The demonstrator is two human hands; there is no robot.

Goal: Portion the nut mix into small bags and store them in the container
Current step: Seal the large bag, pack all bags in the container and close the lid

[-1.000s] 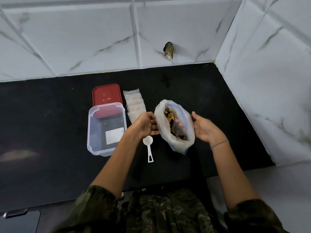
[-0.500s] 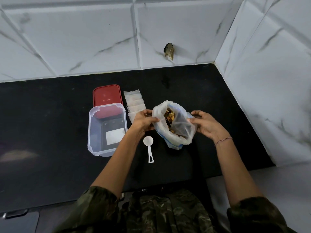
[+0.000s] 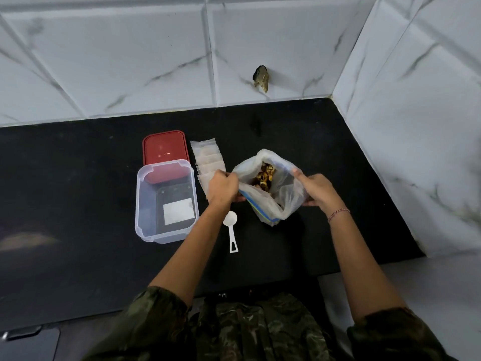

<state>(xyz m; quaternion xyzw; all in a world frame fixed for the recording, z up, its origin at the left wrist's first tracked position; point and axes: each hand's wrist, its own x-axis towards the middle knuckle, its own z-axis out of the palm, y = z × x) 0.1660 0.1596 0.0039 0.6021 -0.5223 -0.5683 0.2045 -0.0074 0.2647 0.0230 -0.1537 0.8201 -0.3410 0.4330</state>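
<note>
A person stands at a black bench (image 3: 65,191) set into a corner of white marbled wall tiles. Both hands hold a large clear bag (image 3: 286,201) that stands right of centre on the bench. The left hand (image 3: 223,187) grips the left edge of the bag's mouth with its fingers curled round the plastic. The right hand (image 3: 316,190) pinches the right edge, thumb on the near side, and the mouth is spread wide between them. The nut mix (image 3: 265,174) shows inside the bag, brown and yellow pieces piled toward its far side.

A white scoop (image 3: 231,225) lies on the bench just near of the left hand, bowl far and handle near. To the left stands a clear plastic container (image 3: 142,207), open. A red lid (image 3: 164,148) lies flat at its far end, partly under it. A fanned stack of small bags (image 3: 207,157) lies between the lid and the large bag; the left hand covers its near end. A thin bracelet (image 3: 338,213) circles the right wrist. A small dark thing (image 3: 261,78) sits on the far wall, perhaps a fitting, too blurred to tell.
</note>
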